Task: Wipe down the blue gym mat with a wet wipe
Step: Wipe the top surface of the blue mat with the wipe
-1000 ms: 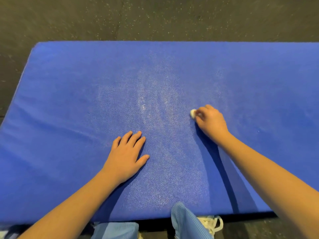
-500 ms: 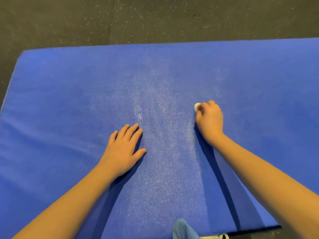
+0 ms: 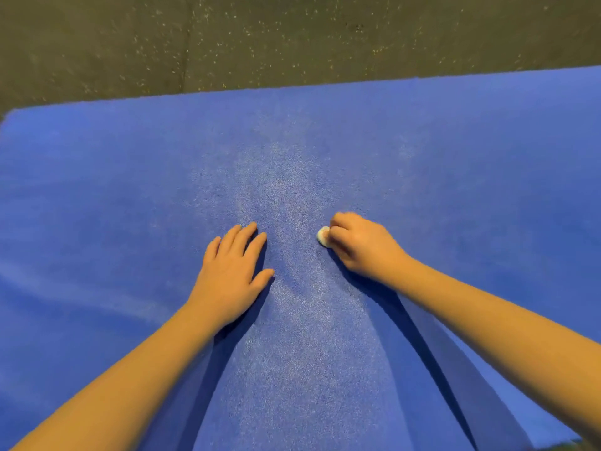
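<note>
Blue gym mat point(image 3: 113, 206): fills the near and middle view, pale sheen streak down its centre. Left hand point(image 3: 232, 275): flat on the mat, palm down, fingers point(image 3: 242, 234) straight and close together, thumb out. Right hand point(image 3: 361, 244): just right of it, fingers curled, pinching a small wadded wet wipe point(image 3: 323, 236) against the mat. Beyond the far edge: dark speckled floor point(image 3: 292, 37).

Mat point(image 3: 130, 196): blue covering, matt and finely grained, like a pebbled foam or vinyl skin; a paler, speckled sheen runs in a band just left of the grip. Wipe point(image 3: 323, 236): small white wad, soft and cloth-like, pinched in the grip of the right hand point(image 3: 364, 247). Floor point(image 3: 292, 37), beyond the grip: dark, matt, rubber-like, flecked with pale specks.
</note>
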Tool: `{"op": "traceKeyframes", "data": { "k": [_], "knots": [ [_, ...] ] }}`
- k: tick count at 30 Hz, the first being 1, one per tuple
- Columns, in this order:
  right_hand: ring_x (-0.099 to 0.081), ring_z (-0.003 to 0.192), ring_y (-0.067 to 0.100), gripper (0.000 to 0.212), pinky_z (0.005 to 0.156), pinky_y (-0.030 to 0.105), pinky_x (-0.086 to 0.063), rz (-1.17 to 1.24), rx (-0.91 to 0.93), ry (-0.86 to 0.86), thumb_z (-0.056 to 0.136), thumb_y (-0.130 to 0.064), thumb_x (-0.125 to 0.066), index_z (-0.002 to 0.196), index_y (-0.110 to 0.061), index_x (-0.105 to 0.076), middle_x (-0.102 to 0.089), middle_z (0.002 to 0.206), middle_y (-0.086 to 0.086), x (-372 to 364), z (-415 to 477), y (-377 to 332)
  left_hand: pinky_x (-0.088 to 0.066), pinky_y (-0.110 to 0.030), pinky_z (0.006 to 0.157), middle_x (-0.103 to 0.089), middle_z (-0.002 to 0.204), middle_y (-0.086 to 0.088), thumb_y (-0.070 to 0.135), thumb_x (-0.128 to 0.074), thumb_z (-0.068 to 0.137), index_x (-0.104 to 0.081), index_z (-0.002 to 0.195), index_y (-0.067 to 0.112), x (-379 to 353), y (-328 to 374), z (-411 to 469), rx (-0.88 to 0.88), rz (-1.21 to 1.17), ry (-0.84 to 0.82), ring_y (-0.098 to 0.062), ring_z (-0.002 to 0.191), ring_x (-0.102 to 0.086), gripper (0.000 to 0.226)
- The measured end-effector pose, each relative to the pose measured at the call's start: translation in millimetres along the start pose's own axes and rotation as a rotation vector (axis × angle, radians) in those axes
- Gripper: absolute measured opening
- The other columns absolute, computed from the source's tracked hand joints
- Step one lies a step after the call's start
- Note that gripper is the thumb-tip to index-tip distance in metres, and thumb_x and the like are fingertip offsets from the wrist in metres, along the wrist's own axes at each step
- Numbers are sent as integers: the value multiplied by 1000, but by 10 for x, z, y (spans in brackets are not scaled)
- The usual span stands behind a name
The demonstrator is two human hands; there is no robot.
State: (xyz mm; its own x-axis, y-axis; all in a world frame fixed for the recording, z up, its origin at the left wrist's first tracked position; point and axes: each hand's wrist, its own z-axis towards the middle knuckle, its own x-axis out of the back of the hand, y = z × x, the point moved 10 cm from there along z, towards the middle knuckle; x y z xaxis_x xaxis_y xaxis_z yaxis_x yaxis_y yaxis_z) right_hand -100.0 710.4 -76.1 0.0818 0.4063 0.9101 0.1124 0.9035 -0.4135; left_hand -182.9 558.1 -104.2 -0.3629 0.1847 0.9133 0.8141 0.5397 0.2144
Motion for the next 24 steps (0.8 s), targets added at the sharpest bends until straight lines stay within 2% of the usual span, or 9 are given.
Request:
{"op": "traceKeyframes", "data": {
  "k": [2, 6, 9, 11, 13, 18, 19, 22, 24],
  "knots": [
    [-53, 70, 32, 30, 48, 29, -33, -118, -65, -22, 91, -23, -56, 69, -3, -55, -52, 76, 12, 113, 187, 269, -34, -56, 106, -44, 147, -12, 56, -28, 86, -51, 137, 7, -25, 13, 80, -14, 27, -36, -37, 136, -39, 75],
    [-49, 78, 38, 28, 56, 34, -26, -113, -604, 219, 91, -13, -54, 70, 6, -54, -50, 83, 20, 438, 351, 1186, -44, -57, 95, -54, 136, -14, 52, -36, 83, -59, 126, 4, -50, 50, 94, -38, 86, 0, -38, 125, -48, 68],
    [-49, 63, 35, 27, 54, 32, -26, -14, -286, 173, 84, -5, -57, 62, -6, -42, -49, 71, 20, 260, 404, 619, -43, -55, 95, -55, 132, -13, 51, -39, 84, -60, 122, 5, 9, 66, 131, -29, 30, 44, -36, 122, -47, 63],
    [-44, 65, 26, 22, 59, 24, -24, 40, 10, -8, 88, -13, -53, 67, -5, -50, -51, 71, 14, 88, 315, 232, -43, -55, 97, -54, 131, -13, 51, -39, 84, -58, 123, 5, 70, 46, 205, -46, -6, 75, -36, 122, -47, 63],
    [-46, 70, 23, 24, 60, 22, -24, 1, 69, -55, 91, -22, -49, 76, -4, -57, -54, 75, 11, 129, 372, 341, -40, -57, 99, -51, 136, -15, 52, -38, 84, -56, 128, 4, 95, 14, 294, -69, 17, 78, -37, 126, -45, 67],
    [-51, 74, 36, 23, 59, 37, -35, 6, -594, 315, 91, -18, -52, 78, -1, -59, -55, 84, 18, 417, 481, 1243, -27, -57, 109, -34, 153, -14, 60, -34, 86, -43, 143, 9, 206, -71, 547, -31, 18, 39, -37, 139, -31, 77],
    [-48, 70, 34, 26, 56, 35, -32, 18, -536, 306, 91, -20, -47, 72, -3, -55, -52, 80, 17, 360, 524, 1097, -20, -55, 113, -26, 157, -11, 61, -38, 89, -36, 147, 12, 237, -84, 592, -25, 20, 52, -35, 143, -23, 76],
    [-46, 60, 30, 26, 49, 29, -31, 41, -11, 102, 89, -21, -46, 70, -3, -53, -50, 74, 14, 98, 540, 359, -5, -49, 117, -4, 162, -2, 56, -51, 90, -16, 154, 21, 290, -132, 737, -6, 34, 33, -27, 148, -3, 80],
    [-48, 58, 29, 24, 44, 29, -34, -29, 120, 26, 89, -18, -50, 72, -2, -54, -51, 75, 15, 108, 535, 382, -5, -50, 117, 2, 162, -1, 59, -52, 88, -10, 154, 25, 349, -178, 835, 10, 68, 12, -26, 148, 1, 85]
  ]
}}
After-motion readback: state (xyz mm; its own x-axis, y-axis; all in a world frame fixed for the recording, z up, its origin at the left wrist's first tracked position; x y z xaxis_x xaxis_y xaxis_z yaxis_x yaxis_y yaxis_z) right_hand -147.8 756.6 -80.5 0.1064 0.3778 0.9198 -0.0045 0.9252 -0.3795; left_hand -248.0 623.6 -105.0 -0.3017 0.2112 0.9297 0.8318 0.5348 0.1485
